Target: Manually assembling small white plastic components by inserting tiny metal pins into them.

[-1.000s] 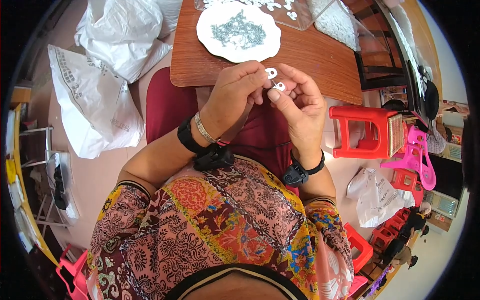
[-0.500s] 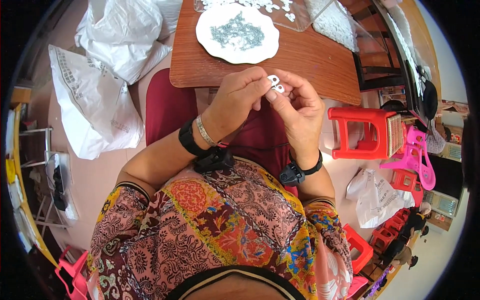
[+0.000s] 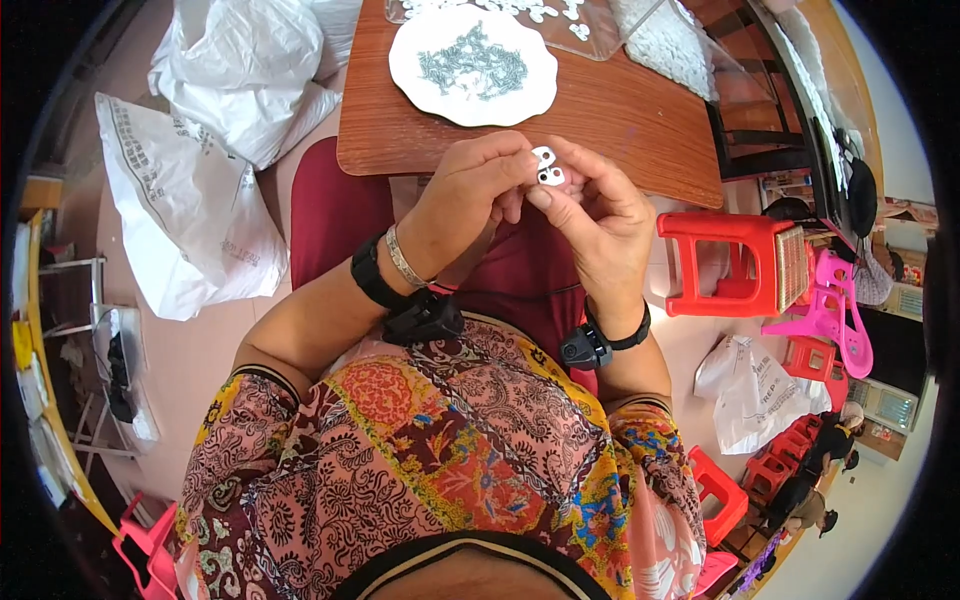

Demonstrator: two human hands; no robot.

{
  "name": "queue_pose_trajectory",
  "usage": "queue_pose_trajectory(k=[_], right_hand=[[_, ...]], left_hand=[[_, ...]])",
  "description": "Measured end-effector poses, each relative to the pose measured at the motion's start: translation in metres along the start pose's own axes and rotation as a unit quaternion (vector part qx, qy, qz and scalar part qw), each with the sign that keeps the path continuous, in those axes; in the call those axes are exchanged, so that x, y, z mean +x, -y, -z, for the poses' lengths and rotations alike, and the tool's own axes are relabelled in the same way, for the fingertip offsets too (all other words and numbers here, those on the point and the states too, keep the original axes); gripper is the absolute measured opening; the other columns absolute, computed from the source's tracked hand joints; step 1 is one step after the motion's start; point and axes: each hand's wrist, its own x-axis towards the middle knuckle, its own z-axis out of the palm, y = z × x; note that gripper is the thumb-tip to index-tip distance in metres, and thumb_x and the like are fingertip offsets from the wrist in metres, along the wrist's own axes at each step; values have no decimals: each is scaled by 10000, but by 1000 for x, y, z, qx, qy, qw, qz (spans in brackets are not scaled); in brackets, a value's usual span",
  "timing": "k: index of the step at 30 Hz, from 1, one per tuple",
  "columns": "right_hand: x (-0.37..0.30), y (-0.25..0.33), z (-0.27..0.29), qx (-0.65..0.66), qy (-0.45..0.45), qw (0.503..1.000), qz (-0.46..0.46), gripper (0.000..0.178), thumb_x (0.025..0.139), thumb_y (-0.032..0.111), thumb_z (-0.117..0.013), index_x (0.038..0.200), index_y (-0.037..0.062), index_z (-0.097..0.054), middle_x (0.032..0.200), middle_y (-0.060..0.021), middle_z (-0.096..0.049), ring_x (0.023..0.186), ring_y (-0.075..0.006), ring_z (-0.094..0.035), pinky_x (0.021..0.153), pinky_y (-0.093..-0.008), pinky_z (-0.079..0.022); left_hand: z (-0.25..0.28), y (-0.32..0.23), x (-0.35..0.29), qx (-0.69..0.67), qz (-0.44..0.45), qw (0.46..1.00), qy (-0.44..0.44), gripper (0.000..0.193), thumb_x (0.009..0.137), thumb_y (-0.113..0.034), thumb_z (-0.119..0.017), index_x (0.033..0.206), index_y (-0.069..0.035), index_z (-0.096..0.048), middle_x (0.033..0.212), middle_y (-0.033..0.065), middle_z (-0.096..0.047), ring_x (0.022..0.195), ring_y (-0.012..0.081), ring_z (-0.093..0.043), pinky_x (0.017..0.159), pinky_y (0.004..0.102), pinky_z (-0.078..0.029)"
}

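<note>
Just off the near edge of the table, above my lap, I hold a small white plastic piece with dark holes (image 3: 550, 176) between both hands. The fingers of my left hand (image 3: 470, 195) are closed on its left side. From the other side, the thumb and fingers of my right hand (image 3: 610, 215) pinch it, and the thumb lies at its lower edge. Beyond my hands, a white plate with a wavy rim (image 3: 405, 85) stands on the brown table (image 3: 640, 130). It carries a loose pile of small grey metal pieces that look like springs (image 3: 470, 65).
More white pieces (image 3: 540, 13) lie on a clear sheet or tray at the far side, beside a heap of them (image 3: 670, 50). White sacks (image 3: 190, 210) stand on the floor at left. A red stool (image 3: 730, 265) and pink chair (image 3: 830, 310) are at right.
The white piece has turned and sunk slightly between my fingers, so its dark holes show more. My right hand has shifted slightly right.
</note>
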Motion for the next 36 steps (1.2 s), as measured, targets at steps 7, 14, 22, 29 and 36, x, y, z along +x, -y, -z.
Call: queue_pose_trajectory(k=[7, 14, 22, 29, 36], right_hand=[[0, 3, -1, 114, 3, 992, -59, 318, 823, -26, -631, 1137, -25, -585, 872, -26, -622, 763, -79, -566, 695, -202, -463], [2, 1, 2, 139, 16, 985, -96, 313, 822, -26, -630, 1129, -20, -572, 844, -29, -618, 730, -82, -571, 668, -204, -476], [0, 5, -2, 148, 9, 985, -90, 337, 803, -46, -617, 1135, -10, -571, 836, -24, -614, 739, -74, -567, 694, -199, -458], [1, 0, -1, 148, 9, 986, -80, 334, 807, -38, -620, 1134, -10, -561, 835, -26, -615, 731, -74, -556, 678, -202, -448], [1, 2, -3, 137, 9, 986, -92, 324, 811, -30, -625, 1128, -12, -562, 836, -28, -618, 732, -75, -560, 679, -203, -455]], left_hand=[[2, 4, 1, 12, -19, 1000, -8, 260, 912, -244, -508, 748, -48, -557, 607, -22, -485, 533, 44, -454, 473, 184, -328], [-1, 1, 0, 91, -64, 993, -35, 275, 912, -237, -501, 763, -16, -568, 606, -3, -499, 536, 60, -443, 483, 214, -345], [1, -3, -1, 108, -69, 989, -74, 265, 913, -218, -492, 754, -15, -552, 597, -1, -494, 546, 65, -450, 494, 217, -354], [-1, 0, 0, 66, -62, 995, -45, 259, 915, -222, -494, 760, -25, -558, 611, -18, -486, 552, 55, -436, 494, 201, -340], [3, 3, 1, 65, -59, 995, -39, 281, 920, -247, -490, 755, -29, -556, 610, -14, -488, 548, 55, -443, 490, 202, -339]])
